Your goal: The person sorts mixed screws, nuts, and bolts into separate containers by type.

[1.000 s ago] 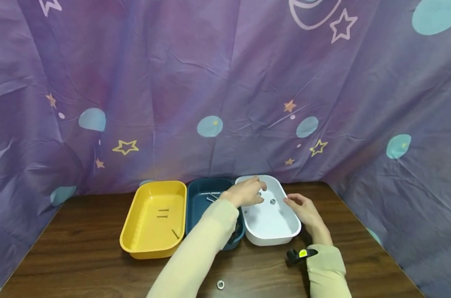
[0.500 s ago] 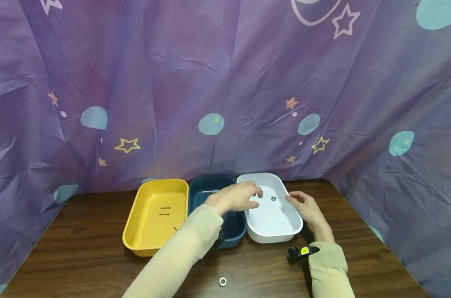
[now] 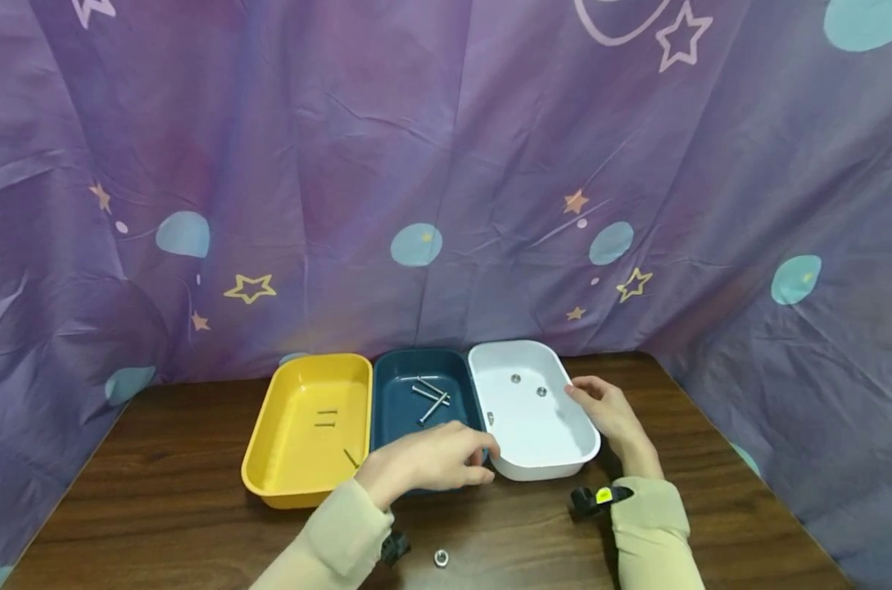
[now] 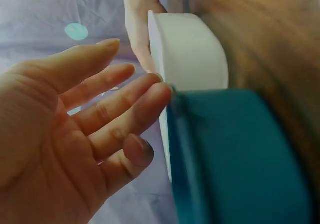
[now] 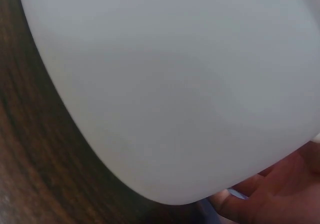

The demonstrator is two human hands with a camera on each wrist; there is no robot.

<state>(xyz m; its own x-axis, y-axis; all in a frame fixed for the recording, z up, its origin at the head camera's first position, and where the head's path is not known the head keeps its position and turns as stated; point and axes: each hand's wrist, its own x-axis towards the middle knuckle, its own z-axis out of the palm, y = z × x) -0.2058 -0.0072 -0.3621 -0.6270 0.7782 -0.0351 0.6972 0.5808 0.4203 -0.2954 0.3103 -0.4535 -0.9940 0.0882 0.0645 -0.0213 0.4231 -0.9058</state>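
Observation:
My left hand [image 3: 438, 459] hovers at the front of the dark blue tray [image 3: 394, 410], its fingers relaxed and slightly bent, with nothing in them. In the left wrist view the fingers [image 4: 125, 114] show spread, fingertips right at the blue tray's rim. My right hand [image 3: 613, 418] holds the right rim of the white tray [image 3: 541, 447]; the right wrist view shows part of that hand [image 5: 280, 194] beside the tray's wall. Inside the white tray lie a nut [image 3: 515, 378], another nut [image 3: 541, 392] and a third one [image 3: 491, 418] by the left wall.
Several long bolts [image 3: 432, 408] lie in the blue tray. On the left, a yellow tray [image 3: 257, 471] contains a few thin screws [image 3: 325, 424]. One more nut [image 3: 441, 558] sits on the wooden table [image 3: 158, 492] near the front. A purple curtain [image 3: 342, 164] hangs behind.
My left hand has left the white tray and come back toward me, to the front of the blue tray, uncovering the bolts and nuts. The right hand stays at the white tray's rim.

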